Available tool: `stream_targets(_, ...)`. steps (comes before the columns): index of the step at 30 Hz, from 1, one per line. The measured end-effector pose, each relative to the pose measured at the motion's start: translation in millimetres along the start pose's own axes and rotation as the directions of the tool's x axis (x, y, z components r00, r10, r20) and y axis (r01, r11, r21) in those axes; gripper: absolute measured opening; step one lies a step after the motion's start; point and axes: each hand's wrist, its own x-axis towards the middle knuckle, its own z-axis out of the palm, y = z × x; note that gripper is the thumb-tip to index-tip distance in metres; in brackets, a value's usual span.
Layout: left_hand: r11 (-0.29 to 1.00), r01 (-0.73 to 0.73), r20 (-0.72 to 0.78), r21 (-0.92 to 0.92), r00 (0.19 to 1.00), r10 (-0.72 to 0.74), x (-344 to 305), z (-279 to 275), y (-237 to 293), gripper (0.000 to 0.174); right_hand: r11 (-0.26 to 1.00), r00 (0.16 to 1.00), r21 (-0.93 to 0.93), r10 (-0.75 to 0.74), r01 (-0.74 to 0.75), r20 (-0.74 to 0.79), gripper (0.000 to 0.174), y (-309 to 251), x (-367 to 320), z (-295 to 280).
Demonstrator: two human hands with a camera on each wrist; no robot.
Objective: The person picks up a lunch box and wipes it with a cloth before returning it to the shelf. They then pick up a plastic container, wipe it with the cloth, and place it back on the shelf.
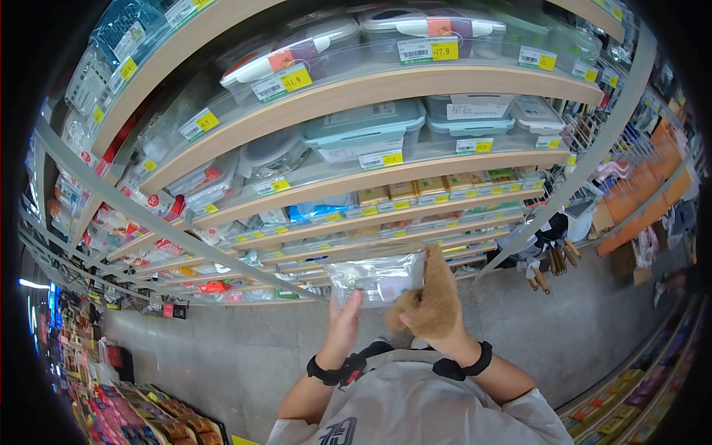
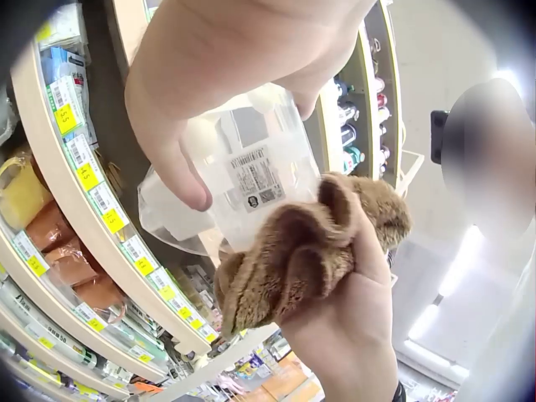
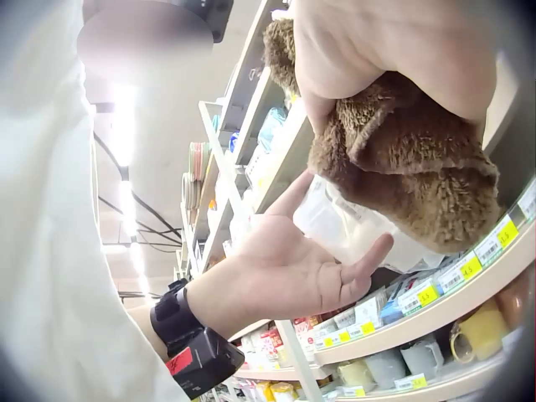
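A clear plastic box (image 1: 377, 280) with a barcode label on its underside is held in front of the body. My left hand (image 1: 344, 320) grips its left side, thumb on the near face and fingers spread along the other, as the left wrist view shows. On the right, my right hand (image 1: 454, 340) holds a fuzzy brown cloth (image 1: 436, 297) bunched over the palm. In the left wrist view the folded cloth (image 2: 293, 260) lies against the box's edge and covers part of it. Some right-hand fingers are hidden by the cloth.
Curved shelves (image 1: 341, 96) with food containers (image 1: 363, 122) and yellow price tags stand right in front. A grey metal rail (image 1: 163, 215) crosses before them. Grey floor (image 1: 245, 334) lies below, with goods on a low rack (image 1: 163, 415) behind on the left.
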Motion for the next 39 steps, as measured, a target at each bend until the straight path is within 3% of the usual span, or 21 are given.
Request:
stream_targets(2,0.996,-0.056,0.001,0.064,0.998,0.056,0.9,-1.7,-1.1,0.067,0.999,0.998,-0.044,-0.021,0.018,-0.064,0.077,8.5,-4.0,-1.9)
stream_targets(4,0.959,-0.268,0.103,0.088,0.96,0.259,-0.3,5.2,10.3,0.072,0.89,0.93,0.279,0.365,-0.361,0.039,0.061,38.6,-23.5,-13.6)
stream_targets(5,0.959,-0.269,0.103,0.084,0.96,0.26,-0.5,5.3,12.6,0.072,0.891,0.931,0.276,0.364,-0.36,0.039,0.061,40.5,-24.2,-16.3)
stream_targets(7,0.831,-0.437,0.186,0.345,0.899,0.396,-1.4,3.8,16.2,0.086,0.674,0.852,0.57,0.515,-0.47,0.093,0.048,42.9,-25.3,-18.8)
stream_targets(8,0.832,-0.437,0.184,0.343,0.899,0.396,-3.2,6.5,15.9,0.086,0.675,0.852,0.568,0.516,-0.471,0.094,0.048,44.1,-27.2,-18.4)
stream_targets(10,0.9,-0.406,0.074,0.157,0.914,0.399,-6.3,12.9,13.6,0.103,0.57,0.839,0.661,0.514,-0.488,0.177,0.045,46.9,-31.8,-16.6)
stream_targets(14,0.812,-0.525,0.105,0.256,0.85,0.516,-0.3,-6.1,-2.7,0.107,0.565,0.834,0.638,0.492,-0.523,0.248,0.044,54.2,-37.3,-12.0)
stream_targets(17,0.773,-0.559,0.067,0.299,0.821,0.568,2.8,-13.6,-6.6,0.102,0.655,0.835,0.532,0.502,-0.537,0.225,0.043,45.8,-30.6,-6.4)
stream_targets(19,0.611,-0.631,0.11,0.478,0.733,0.671,4.9,-20.5,-7.9,0.095,0.76,0.843,0.369,0.507,-0.535,0.178,0.042,40.9,-26.8,-3.0)
stream_targets(20,0.614,-0.63,0.106,0.476,0.734,0.671,6.9,-21.4,-8.2,0.095,0.76,0.842,0.365,0.51,-0.538,0.179,0.042,38.9,-26.4,0.1)
stream_targets(22,0.502,-0.736,0.165,0.454,0.623,0.765,10.1,-23.0,-8.9,0.082,0.871,0.915,0.282,0.394,-0.402,0.088,0.039,35.3,-27.4,6.4)
stream_targets(23,0.506,-0.733,0.156,0.454,0.625,0.765,7.9,-24.5,-5.9,0.082,0.871,0.913,0.276,0.397,-0.407,0.095,0.039,33.7,-28.2,7.0)
stream_targets(25,0.347,-0.724,0.255,0.596,0.581,0.773,6.1,-28.1,6.4,0.072,0.944,0.939,0.094,0.297,-0.316,0.172,0.042,30.8,-27.1,6.9)
stream_targets(26,0.342,-0.733,0.248,0.588,0.566,0.786,8.6,-32.0,8.9,0.072,0.95,0.943,0.083,0.282,-0.3,0.176,0.042,28.2,-24.7,9.4)
stream_targets(28,0.239,-0.715,0.311,0.657,0.546,0.778,6.3,-42.2,9.6,0.063,0.802,0.877,0.362,0.464,-0.475,0.123,0.044,23.2,-25.7,16.1)
stream_targets(29,0.245,-0.686,0.298,0.685,0.57,0.766,4.0,-44.5,13.0,0.059,0.68,0.837,0.514,0.525,-0.522,0.156,0.046,25.3,-26.8,18.0)
stream_targets(30,0.24,-0.691,0.287,0.682,0.555,0.781,3.5,-44.5,20.8,0.059,0.694,0.845,0.503,0.509,-0.515,0.163,0.046,22.9,-25.2,21.0)
stream_targets(32,0.199,-0.646,0.347,0.737,0.615,0.709,0.0,-46.9,34.4,0.054,0.694,0.833,0.47,0.514,-0.545,0.207,0.046,14.2,-20.8,27.9)
stream_targets(33,0.156,-0.661,0.38,0.734,0.59,0.712,1.2,-49.3,39.3,0.053,0.729,0.84,0.418,0.483,-0.543,0.248,0.045,11.8,-15.7,31.1)
stream_targets(37,0.244,-0.76,0.48,0.603,0.589,0.65,-5.9,-59.4,78.2,0.046,0.669,0.796,0.443,0.561,-0.597,0.225,0.047,16.1,-4.3,46.9)
stream_targets(39,0.7,-0.687,0.273,0.197,0.724,0.634,-2.0,-78.1,70.9,0.036,0.575,0.768,0.535,0.584,-0.619,0.262,0.052,33.5,-7.4,43.0)
